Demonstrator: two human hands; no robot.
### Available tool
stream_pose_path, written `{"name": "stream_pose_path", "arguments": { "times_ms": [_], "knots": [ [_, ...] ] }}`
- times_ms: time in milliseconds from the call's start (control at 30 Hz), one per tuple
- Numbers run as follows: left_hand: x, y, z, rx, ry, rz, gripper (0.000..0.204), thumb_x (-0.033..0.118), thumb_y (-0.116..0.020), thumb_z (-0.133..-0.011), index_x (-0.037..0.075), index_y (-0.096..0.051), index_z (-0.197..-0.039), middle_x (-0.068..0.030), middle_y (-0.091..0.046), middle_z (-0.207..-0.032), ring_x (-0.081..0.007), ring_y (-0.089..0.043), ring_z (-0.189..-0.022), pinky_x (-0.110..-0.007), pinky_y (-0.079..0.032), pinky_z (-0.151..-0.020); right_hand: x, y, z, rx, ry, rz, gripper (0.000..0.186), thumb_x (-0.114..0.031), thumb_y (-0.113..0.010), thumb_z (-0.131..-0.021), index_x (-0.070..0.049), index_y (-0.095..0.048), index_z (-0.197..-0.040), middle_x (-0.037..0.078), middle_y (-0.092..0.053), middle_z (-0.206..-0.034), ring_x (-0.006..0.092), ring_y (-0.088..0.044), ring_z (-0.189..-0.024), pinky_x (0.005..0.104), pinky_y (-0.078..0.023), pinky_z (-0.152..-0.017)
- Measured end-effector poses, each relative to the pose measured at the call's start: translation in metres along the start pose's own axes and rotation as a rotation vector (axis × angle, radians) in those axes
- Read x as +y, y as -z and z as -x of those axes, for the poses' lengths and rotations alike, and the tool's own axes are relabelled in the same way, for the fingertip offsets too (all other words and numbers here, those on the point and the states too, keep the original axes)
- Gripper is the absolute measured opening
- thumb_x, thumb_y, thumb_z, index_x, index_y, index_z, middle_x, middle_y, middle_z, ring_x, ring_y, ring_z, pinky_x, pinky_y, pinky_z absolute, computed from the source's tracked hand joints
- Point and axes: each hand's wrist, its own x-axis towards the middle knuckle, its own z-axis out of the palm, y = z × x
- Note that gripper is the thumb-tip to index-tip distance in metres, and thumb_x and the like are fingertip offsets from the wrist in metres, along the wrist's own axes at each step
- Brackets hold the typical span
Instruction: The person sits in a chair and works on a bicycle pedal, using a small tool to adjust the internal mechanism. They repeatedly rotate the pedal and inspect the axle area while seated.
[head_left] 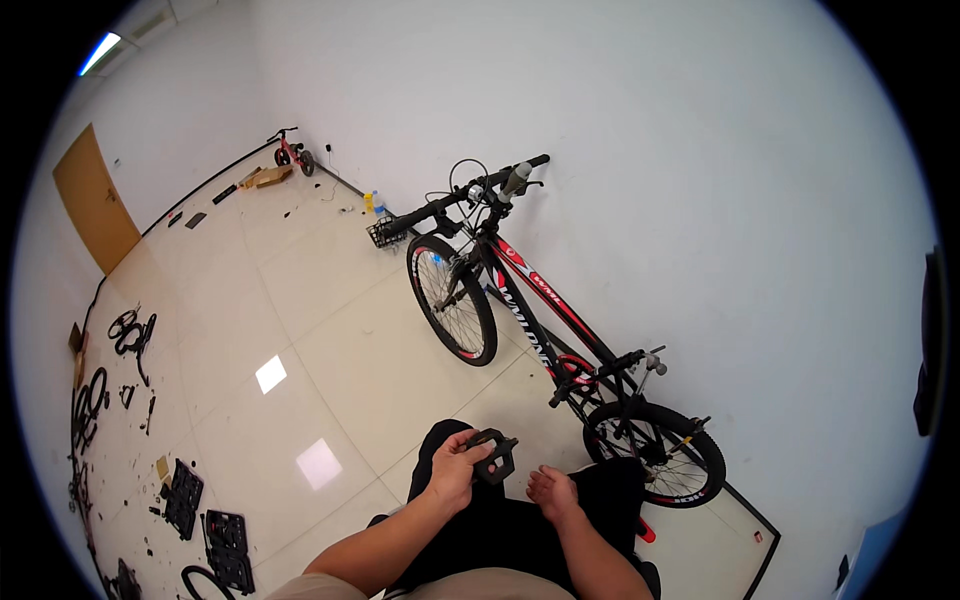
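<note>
My left hand (455, 468) is closed on a black bicycle pedal (497, 462), thumb on top, holding it above my lap. A short stub shows on the pedal's right side. Just right of it, my right hand (553, 492) hovers with loosely curled fingers and nothing visible in them. In front of me a black and red bicycle (545, 320) leans along the wall, its front wheel (452, 300) toward the far side and its rear wheel (655, 455) close to my right knee. No saddle shows on it.
Tool cases (228, 550) lie open on the floor at the left, near scattered bike parts (130, 335). A black wire basket (385, 234) and a bottle (378, 204) stand beyond the front wheel. A small red bike (293, 158) is in the far corner. Something red (647, 531) lies by my right leg.
</note>
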Motion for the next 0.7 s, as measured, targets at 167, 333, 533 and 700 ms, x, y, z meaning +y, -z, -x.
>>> {"name": "stream_pose_path", "arguments": {
  "times_ms": [167, 333, 533, 700],
  "knots": [
    [0.005, 0.010, 0.009, 0.016, 0.066, 0.026, 0.035, -0.004, -0.070, -0.088, -0.001, -0.055, -0.119, -0.0127, -0.066, -0.105, -0.0199, -0.067, -0.086, -0.032, -0.058, -0.064, 0.005, -0.006, -0.003, 0.042, 0.007, 0.165, 0.029, -0.012, -0.065, -0.092, 0.000, -0.057, -0.117, 0.016, -0.068, -0.096, 0.0282, -0.067, -0.082, 0.0427, -0.057, -0.076],
    [-0.001, 0.009, -0.009, -0.005, 0.067, 0.029, 0.039, -0.003, -0.068, -0.089, -0.001, -0.054, -0.125, -0.0126, -0.065, -0.104, -0.0204, -0.067, -0.088, -0.032, -0.056, -0.063, 0.009, 0.003, -0.011, 0.032, 0.057, 0.241, 0.033, -0.006, -0.063, -0.091, 0.003, -0.054, -0.122, 0.015, -0.067, -0.093, 0.0275, -0.067, -0.080, 0.0425, -0.058, -0.074],
    [0.024, 0.019, -0.027, -0.040, -0.028, 0.170, 0.044, 0.007, -0.058, -0.100, 0.000, -0.043, -0.141, -0.0095, -0.062, -0.094, -0.0155, -0.062, -0.081, -0.028, -0.048, -0.056, 0.012, -0.003, -0.012, 0.064, 0.050, 0.265, 0.034, -0.005, -0.063, -0.091, 0.004, -0.052, -0.123, 0.014, -0.066, -0.091, 0.0270, -0.066, -0.078, 0.0420, -0.057, -0.072],
    [0.037, 0.017, -0.021, -0.102, 0.035, 0.366, 0.047, 0.009, -0.051, -0.105, 0.005, -0.037, -0.149, -0.0094, -0.060, -0.094, -0.0153, -0.056, -0.075, -0.026, -0.046, -0.058, 0.013, 0.000, -0.012, 0.032, 0.064, 0.301, 0.037, -0.005, -0.063, -0.092, 0.005, -0.052, -0.126, 0.013, -0.066, -0.094, 0.0251, -0.067, -0.079, 0.0401, -0.058, -0.072]
  ]
}}
